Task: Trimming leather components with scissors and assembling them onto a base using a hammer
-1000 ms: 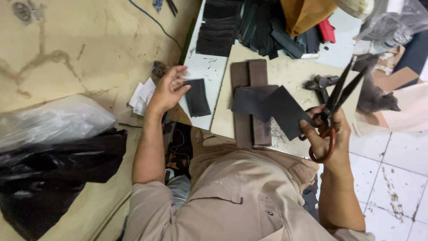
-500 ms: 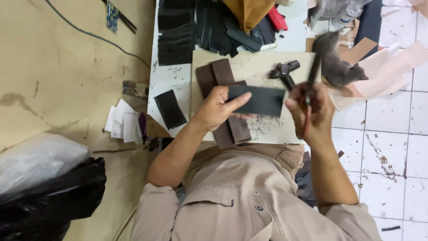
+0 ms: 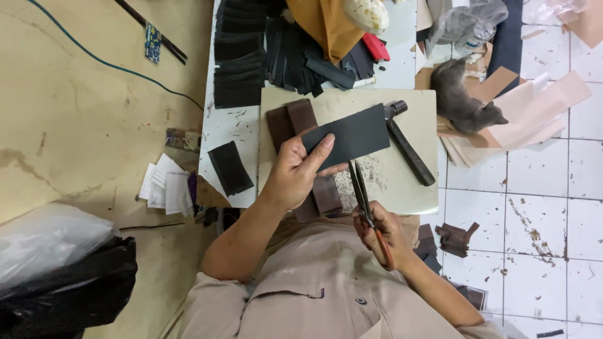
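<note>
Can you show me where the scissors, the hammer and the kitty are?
scissors (image 3: 360,191): head view, on the dark blades, above the right hand.
hammer (image 3: 409,152): head view, on the middle of its black handle.
cat (image 3: 461,100): head view, on its grey back, beside the board.

Beige short-sleeved buttoned work shirt (image 3: 326,295)

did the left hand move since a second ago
Yes. The left hand was off the left edge of the pale cutting board on a small dark piece; now it is over the board, holding the dark sheet.
</note>
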